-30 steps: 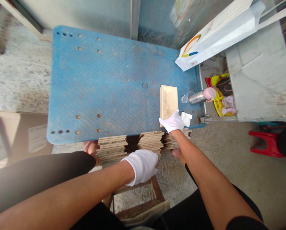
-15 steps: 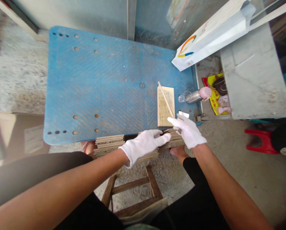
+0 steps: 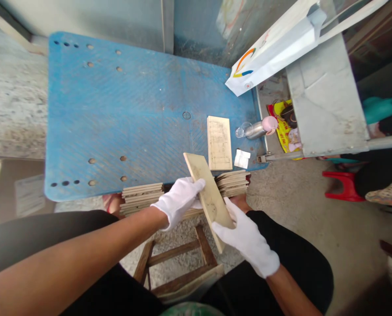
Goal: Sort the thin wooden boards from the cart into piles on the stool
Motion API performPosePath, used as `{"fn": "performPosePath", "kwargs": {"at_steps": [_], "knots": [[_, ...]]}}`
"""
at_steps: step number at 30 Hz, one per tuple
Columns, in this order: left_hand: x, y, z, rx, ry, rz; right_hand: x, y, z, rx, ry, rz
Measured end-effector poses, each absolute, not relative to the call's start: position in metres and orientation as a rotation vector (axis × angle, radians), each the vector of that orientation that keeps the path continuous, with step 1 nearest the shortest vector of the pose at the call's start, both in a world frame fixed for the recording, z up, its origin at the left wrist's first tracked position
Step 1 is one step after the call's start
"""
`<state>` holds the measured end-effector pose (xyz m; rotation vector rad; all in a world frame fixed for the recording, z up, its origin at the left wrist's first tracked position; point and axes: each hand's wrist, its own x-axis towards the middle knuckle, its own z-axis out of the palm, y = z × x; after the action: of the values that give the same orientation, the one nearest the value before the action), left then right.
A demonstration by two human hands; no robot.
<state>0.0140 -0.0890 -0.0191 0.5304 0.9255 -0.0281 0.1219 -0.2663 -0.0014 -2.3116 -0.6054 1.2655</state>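
Observation:
A thin, pale rectangular board (image 3: 212,195) with dark smudges is tilted in front of the table edge, over my lap. My left hand (image 3: 180,198), in a white glove, grips its left long edge with the thumb on top. My right hand (image 3: 247,239), gloved too, holds the lower right end between thumb and fingers. Another pale board or small pile of boards (image 3: 219,142) lies on the blue table (image 3: 133,114). Below the table edge, stacked boards (image 3: 141,197) show on the left and more stacked boards (image 3: 233,183) on the right, partly hidden by my hands.
A folded white paper (image 3: 242,159), a clear cup (image 3: 244,130) and a steel bottle (image 3: 257,130) with pink lid are at the table's right end. Behind stands a white paper bag (image 3: 271,52). A wooden stool (image 3: 172,256) is below me; a red stool (image 3: 340,186) is right.
My right hand has come back from the table toward my lap. A narrow pale piece slanted over the table's board is gone from there; both hands now hold a board.

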Motion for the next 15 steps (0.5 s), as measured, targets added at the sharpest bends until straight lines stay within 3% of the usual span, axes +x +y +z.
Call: {"fn": "performPosePath", "kwargs": {"at_steps": [8, 15], "knots": [[0.009, -0.116, -0.007, 1.112, 0.646, -0.176, 0.173, -0.238, 0.035, -2.120, -0.216, 1.139], [-0.009, -0.133, -0.011, 1.474, 0.276, -0.294, 0.195, -0.261, 0.057, -1.806, -0.144, 1.555]]}}
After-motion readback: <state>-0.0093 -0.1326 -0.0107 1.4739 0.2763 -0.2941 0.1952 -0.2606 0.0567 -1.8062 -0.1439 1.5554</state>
